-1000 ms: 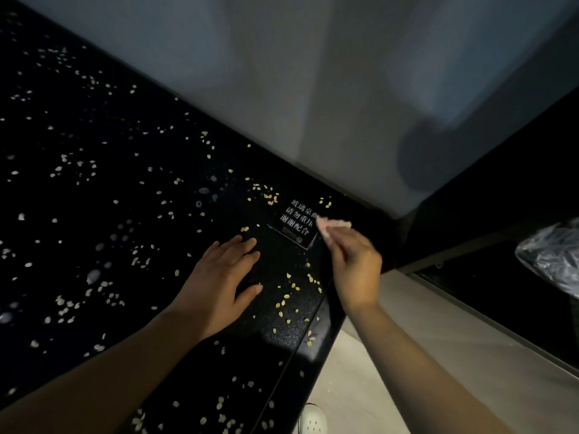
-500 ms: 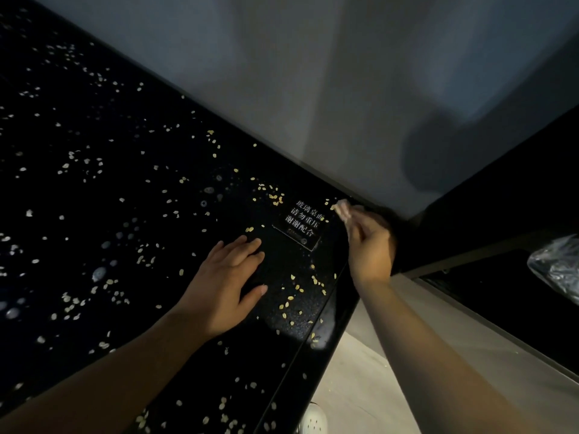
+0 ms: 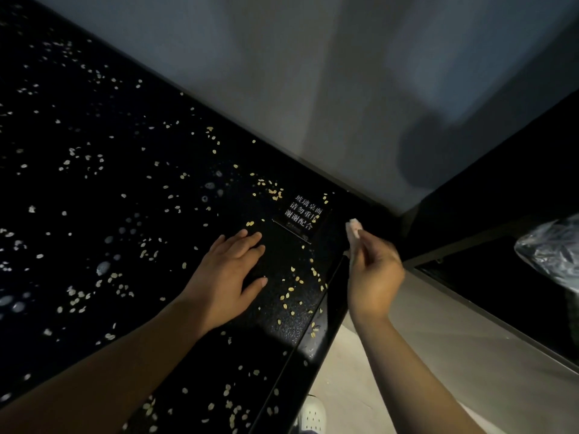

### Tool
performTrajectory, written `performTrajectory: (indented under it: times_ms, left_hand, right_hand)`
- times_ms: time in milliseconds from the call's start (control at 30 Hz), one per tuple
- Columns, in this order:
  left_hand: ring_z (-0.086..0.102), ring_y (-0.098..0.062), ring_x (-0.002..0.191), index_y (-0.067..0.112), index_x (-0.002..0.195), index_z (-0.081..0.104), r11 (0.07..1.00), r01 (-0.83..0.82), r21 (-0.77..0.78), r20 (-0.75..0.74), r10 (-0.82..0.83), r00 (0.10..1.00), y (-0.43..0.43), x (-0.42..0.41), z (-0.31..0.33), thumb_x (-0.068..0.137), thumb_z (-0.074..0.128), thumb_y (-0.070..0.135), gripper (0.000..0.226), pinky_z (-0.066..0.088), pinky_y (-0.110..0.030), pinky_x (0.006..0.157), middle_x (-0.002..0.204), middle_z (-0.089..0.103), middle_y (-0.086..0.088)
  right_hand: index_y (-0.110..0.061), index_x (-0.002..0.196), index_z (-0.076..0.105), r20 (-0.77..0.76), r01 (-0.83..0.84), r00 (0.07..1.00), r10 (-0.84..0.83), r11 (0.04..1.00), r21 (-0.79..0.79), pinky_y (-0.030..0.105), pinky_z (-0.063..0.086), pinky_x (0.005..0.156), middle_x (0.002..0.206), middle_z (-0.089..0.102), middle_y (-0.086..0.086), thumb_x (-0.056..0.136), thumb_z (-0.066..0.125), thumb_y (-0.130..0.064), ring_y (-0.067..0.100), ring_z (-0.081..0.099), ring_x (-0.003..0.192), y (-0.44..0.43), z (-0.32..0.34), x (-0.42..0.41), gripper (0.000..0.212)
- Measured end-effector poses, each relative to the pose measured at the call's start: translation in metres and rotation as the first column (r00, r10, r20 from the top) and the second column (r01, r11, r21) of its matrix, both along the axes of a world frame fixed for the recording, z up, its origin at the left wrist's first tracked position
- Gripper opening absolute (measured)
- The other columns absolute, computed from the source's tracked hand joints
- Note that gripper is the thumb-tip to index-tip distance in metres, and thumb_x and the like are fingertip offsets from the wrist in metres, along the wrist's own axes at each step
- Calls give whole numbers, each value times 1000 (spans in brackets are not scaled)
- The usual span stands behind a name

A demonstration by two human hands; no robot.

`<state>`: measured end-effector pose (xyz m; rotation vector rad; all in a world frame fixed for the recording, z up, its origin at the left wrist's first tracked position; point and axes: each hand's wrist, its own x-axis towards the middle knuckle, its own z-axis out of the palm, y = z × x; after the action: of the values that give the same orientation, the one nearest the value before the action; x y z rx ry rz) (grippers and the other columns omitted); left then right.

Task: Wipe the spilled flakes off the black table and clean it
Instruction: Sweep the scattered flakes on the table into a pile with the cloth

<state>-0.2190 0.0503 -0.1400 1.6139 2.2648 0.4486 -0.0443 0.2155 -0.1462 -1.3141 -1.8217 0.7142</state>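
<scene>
Lying flat, fingers straight, one left hand (image 3: 227, 277) rests on the desk (image 3: 131, 145); one right hand (image 3: 374, 277) pinches one pale wipe (image 3: 353, 228) at its far right corner. Uncountable flakes (image 3: 272, 192) dot the desk.

The black tabletop (image 3: 47, 189) is strewn with pale flakes (image 3: 272, 191) from its far edge to its near edge. A small dark sign (image 3: 302, 216) with white lettering sits near the far right corner. The left hand (image 3: 225, 277) rests flat just beside it.

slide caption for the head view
Left hand flat on the black table among spilled flakes, right hand pinching a pale wipe near its edge.
</scene>
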Motion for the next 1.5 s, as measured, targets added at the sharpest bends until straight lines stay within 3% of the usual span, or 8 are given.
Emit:
performTrajectory:
  times_ms: [133,300,567,700,1000,1100,1267,1500]
  left_hand:
    - [24,-18,143,15,137,49,1000,5,4,2,-5,1000,0,0,0,85,31,57,70,15,-40,117,151,36,1]
    - [19,-19,145,14,140,44,1000,10,-7,10,-10,1000,0,0,3,92,55,39,56,9,-37,117,153,31,0]
    - [18,-20,145,15,142,41,997,52,-51,8,-51,999,-1,-4,8,91,58,38,59,13,-39,118,155,28,-1]
    - [16,-18,145,15,143,39,995,54,-83,-7,-54,998,0,-3,9,91,56,41,61,13,-39,119,155,26,1]
    - [32,-21,140,11,140,44,994,83,-76,3,-83,997,-12,-6,23,91,56,38,57,24,-41,116,148,41,-4]
    - [38,-18,136,13,138,47,995,69,-74,-31,-72,997,-42,1,29,88,57,43,59,23,-39,115,142,48,-1]
    - [31,-17,140,14,143,40,985,41,-169,-86,-56,995,-84,14,31,82,32,61,77,18,-37,116,148,40,-1]
    - [17,-14,145,17,148,29,973,7,-232,-119,-36,992,-91,8,21,76,14,68,90,7,-38,119,156,24,4]
  right_hand:
    - [-7,102,75,64,-11,998,12,1000,-12,23,46,87,97,70,8,85,69,-1,24,65,92,-21,-16,-7,19]
    - [-17,105,76,-5,-259,965,262,952,-161,25,48,91,99,68,-7,89,67,-6,12,63,98,-80,-7,-5,21]
    - [-9,105,74,-143,-4,990,-12,993,-114,4,41,81,93,68,-1,87,68,-4,-7,60,88,-47,23,27,20]
    - [-3,106,73,-70,64,995,-78,981,-182,0,38,85,100,65,7,88,66,1,15,62,94,-46,-3,21,21]
    - [-19,104,75,-121,-212,975,185,939,-270,10,45,85,95,67,-9,87,69,-2,1,62,92,-116,-3,12,25]
    - [-23,98,75,-221,-164,970,97,938,-306,8,45,79,92,70,-5,87,68,-3,0,64,87,-108,14,18,24]
    - [-12,105,74,-164,23,984,-69,963,-270,2,42,74,95,65,2,91,66,-6,-4,61,85,-71,17,38,18]
    - [-6,106,74,-18,39,999,-42,989,-140,3,38,90,98,59,0,87,66,3,22,61,95,-88,-10,16,23]
